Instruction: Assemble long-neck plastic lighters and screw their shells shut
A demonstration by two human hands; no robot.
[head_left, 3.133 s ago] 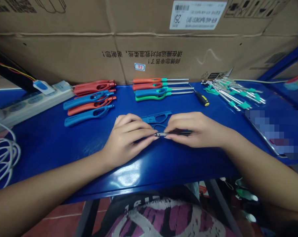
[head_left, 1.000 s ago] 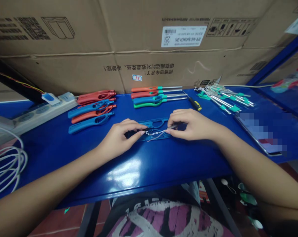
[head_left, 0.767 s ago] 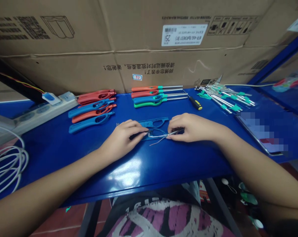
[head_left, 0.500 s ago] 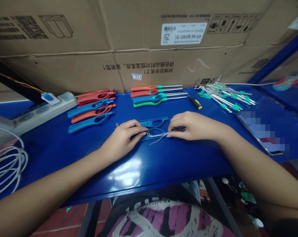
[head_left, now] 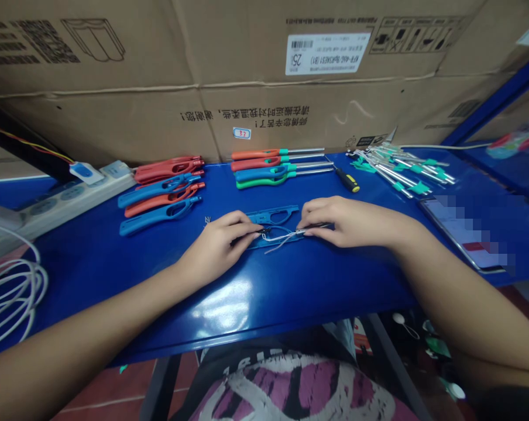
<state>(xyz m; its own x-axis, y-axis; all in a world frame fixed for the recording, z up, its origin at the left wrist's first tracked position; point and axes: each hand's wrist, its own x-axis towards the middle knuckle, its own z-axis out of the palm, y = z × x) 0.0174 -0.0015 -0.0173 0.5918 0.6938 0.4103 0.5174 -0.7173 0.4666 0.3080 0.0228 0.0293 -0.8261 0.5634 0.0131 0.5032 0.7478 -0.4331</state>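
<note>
My left hand (head_left: 228, 237) pinches a small black part (head_left: 263, 231) from which thin white wires (head_left: 278, 238) run to the right. Between the thumb and fingers of my right hand (head_left: 330, 222) is a thin metal tube (head_left: 303, 232), mostly covered by the fingers; the wires reach its end. Under and behind the wires lie two blue lighter handle halves (head_left: 286, 215), partly hidden by my hands. One loose wire end hangs toward the table front.
Left on the blue table (head_left: 168, 310) are red and blue lighter handles (head_left: 159, 216). Lighters with metal tubes (head_left: 268, 175) lie at the back, beside a screwdriver (head_left: 347, 180). To the right are a pile of metal tubes (head_left: 400, 169) and a phone (head_left: 461, 234); a power strip (head_left: 62, 199) is left.
My right hand has shifted very slightly, and its fingers now grip nearer the end of the metal tube. My left hand keeps its pinch, and the view has tilted a little.
</note>
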